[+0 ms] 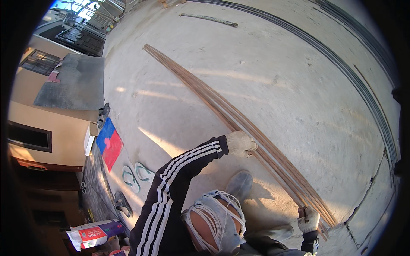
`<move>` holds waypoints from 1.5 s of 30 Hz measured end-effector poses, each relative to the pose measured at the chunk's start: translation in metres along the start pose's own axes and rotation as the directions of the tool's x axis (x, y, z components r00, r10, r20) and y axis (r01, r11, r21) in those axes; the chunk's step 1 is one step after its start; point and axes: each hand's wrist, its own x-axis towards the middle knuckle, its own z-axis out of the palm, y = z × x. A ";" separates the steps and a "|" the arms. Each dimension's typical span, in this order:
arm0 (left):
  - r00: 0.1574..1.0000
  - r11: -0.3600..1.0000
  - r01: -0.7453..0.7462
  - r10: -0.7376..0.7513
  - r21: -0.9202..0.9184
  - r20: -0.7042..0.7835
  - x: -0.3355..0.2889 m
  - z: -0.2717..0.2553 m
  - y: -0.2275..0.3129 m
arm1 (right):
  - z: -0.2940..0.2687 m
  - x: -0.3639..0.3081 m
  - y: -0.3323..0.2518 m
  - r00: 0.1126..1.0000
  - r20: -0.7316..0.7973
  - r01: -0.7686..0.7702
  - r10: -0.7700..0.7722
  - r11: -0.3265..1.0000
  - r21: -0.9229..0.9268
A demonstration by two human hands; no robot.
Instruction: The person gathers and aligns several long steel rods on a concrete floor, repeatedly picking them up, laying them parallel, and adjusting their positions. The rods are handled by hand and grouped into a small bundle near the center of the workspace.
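Observation:
A bundle of long, thin, rust-brown steel rods (194, 83) lies slantwise on the concrete, from the upper left down to the lower right. The rods look ridged, like rebar. My left hand (240, 143), in a cream knitted glove, is closed at the near side of the bundle, around a rod near its middle. Down by the near right ends, my right hand (308, 219), also gloved, has its fingers closed on a rod; the fingertips show dark. Several rods lie just beyond both hands, slightly fanned at the right end.
Long grey bars (341, 55) curve along the far right. A short pipe (209, 19) lies at the back. To my left are green-strapped flip-flops (131, 178), dark sandals (122, 204), a red-and-blue mat (112, 145), a red-and-white bag (88, 237) and a house wall. A crack (367, 192) crosses the concrete.

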 end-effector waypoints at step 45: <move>0.775 0.693 -0.627 0.512 0.355 0.369 0.261 -0.040 0.296 | 0.087 -0.148 0.238 -0.141 -0.328 -0.297 0.934 0.276 0.914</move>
